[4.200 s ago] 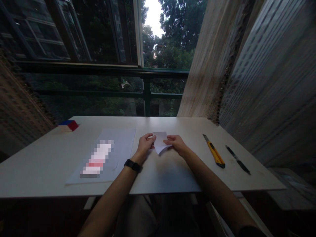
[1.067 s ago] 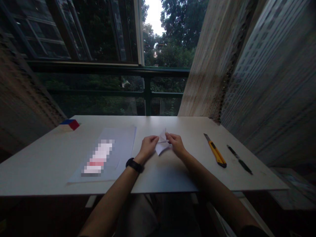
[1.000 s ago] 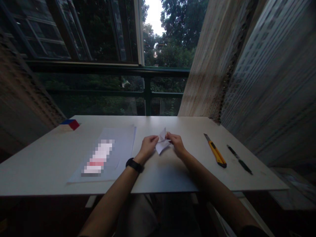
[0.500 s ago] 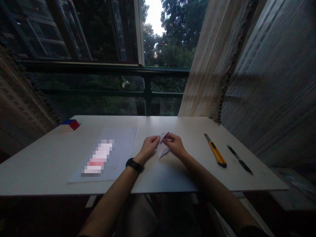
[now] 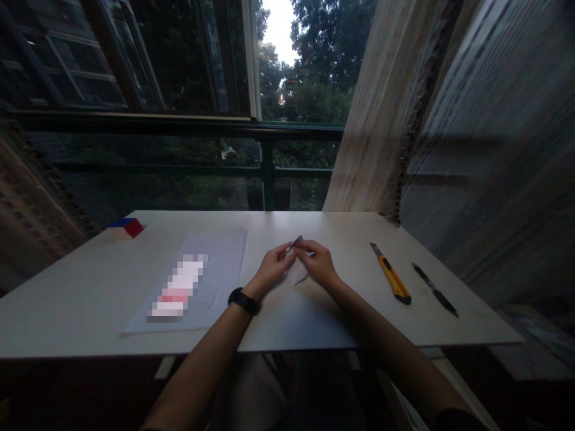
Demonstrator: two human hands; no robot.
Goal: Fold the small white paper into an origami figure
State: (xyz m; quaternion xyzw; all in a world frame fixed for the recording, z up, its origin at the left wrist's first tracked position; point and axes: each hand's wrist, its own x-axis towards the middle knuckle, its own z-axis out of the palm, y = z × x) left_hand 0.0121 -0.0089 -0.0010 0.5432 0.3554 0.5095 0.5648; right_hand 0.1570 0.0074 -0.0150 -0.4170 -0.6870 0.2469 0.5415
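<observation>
Two bare hands were recorded at the middle of a white table (image 5: 314,323), both closed on one small piece of folded white paper (image 5: 298,272).

Left hand (image 5: 272,270): fingers curled narrow, thumb and fingertips pinched on the paper's left edge near its upper point. A black watch (image 5: 243,301) was worn on this wrist.

Right hand (image 5: 318,263): fingers likewise bent close, pinched on the paper's upper right part, just beside the left fingertips. The two hands were nearly touching over the paper.

Folded white paper: held low over the table's centre, between the two hands, with a pointed tip raised at the top and a pointed flap directed down toward the tabletop. Whether the lower flap touched the table could not be told.

Other items on the table:
- One large white sheet (image 5: 215,257), laid flat to the left of the hands, with a blurred patch on it.
- One red and blue block (image 5: 126,227), at the far left corner, well apart from the hands.
- One yellow utility knife (image 5: 390,277), laid flat to the right of the hands.
- One black pen (image 5: 434,290), laid just beyond the knife, nearer the right edge.

A railing (image 5: 267,170) and trees were noted behind the table.
</observation>
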